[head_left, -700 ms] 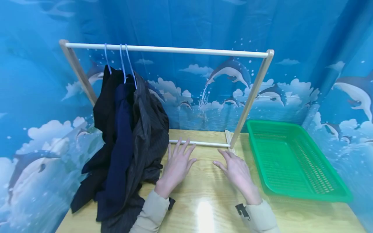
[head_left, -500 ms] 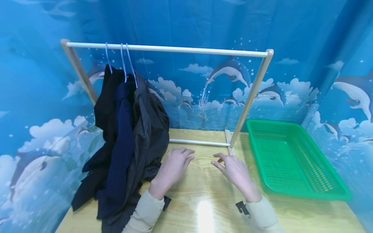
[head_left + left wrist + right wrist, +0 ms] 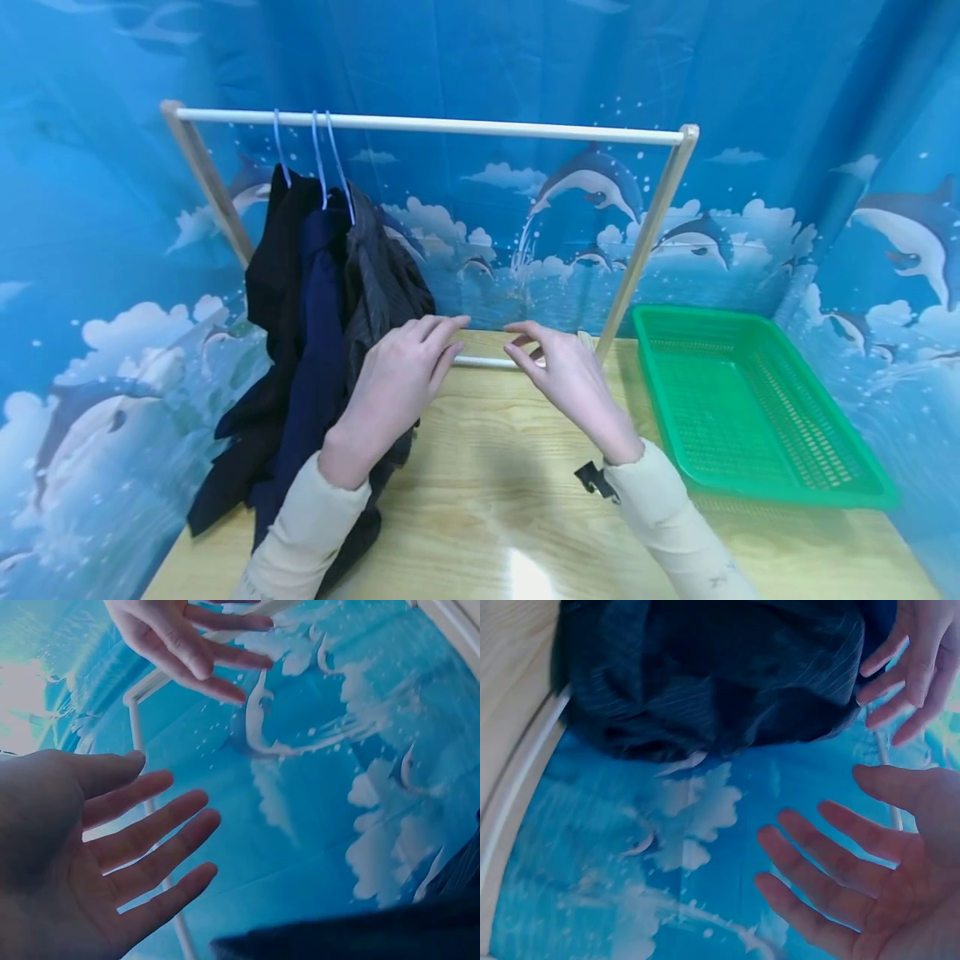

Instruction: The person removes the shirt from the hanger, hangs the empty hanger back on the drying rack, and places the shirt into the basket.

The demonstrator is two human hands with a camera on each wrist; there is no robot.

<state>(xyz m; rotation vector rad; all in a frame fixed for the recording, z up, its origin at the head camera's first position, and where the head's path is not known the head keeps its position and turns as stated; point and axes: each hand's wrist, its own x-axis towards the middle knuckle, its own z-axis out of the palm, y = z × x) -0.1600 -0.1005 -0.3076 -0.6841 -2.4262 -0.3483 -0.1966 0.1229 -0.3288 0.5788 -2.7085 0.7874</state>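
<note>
My left hand [image 3: 397, 379] is raised over the table with fingers loosely extended, overlapping the dark grey pinstriped garment [image 3: 378, 275] in the head view. Facing it, a short gap away, my right hand [image 3: 566, 379] is also raised, its fingers gently bent. Neither palm holds anything; the wrist views show spread fingers on the left hand [image 3: 135, 862] and the right hand [image 3: 847, 877]. Beside the pinstriped garment hang a navy garment [image 3: 318, 333] and a black one [image 3: 273, 283], each on a light blue hanger [image 3: 318, 158].
A rack with a white top rail [image 3: 487, 127] and wooden posts [image 3: 645, 242] stands at the back of the wooden table [image 3: 480, 500]. To the right lies a green perforated basket [image 3: 735, 400]. Blue curtains [image 3: 510, 67] printed with dolphins surround the table.
Both hands have risen from low over the table. The left hand has shifted left across the pinstriped garment, and the right hand slightly left. The clothes and basket stay put.
</note>
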